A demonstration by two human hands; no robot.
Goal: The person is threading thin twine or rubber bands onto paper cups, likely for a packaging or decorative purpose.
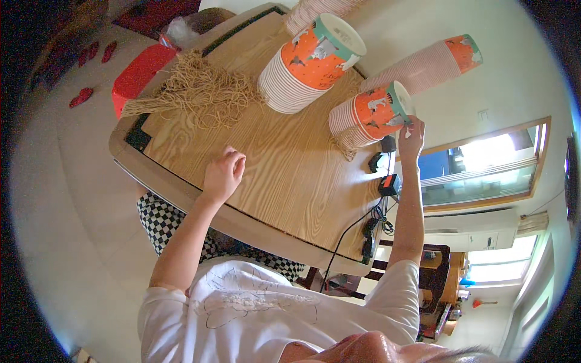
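Observation:
My right hand (412, 135) pinches the teal rim of the top cup of a short stack of orange paper cups (369, 115) lying on its side on the wooden table (284, 181). A few tan rubber bands (347, 147) lie under that stack. My left hand (223, 173) rests on the tabletop with its fingers curled in; nothing shows in it. A bigger stack of the same cups (305, 63) lies further back, and a third long stack (423, 63) lies beyond my right hand. A heap of tan rubber bands (200, 91) is spread at the far left of the table.
A red stool (140, 74) stands beside the table's far left corner. Small black devices and cables (385, 181) sit at the table's right edge. A black-and-white checked cloth (158, 221) shows below the near edge. A window and an air-conditioning unit (469, 230) are at the right.

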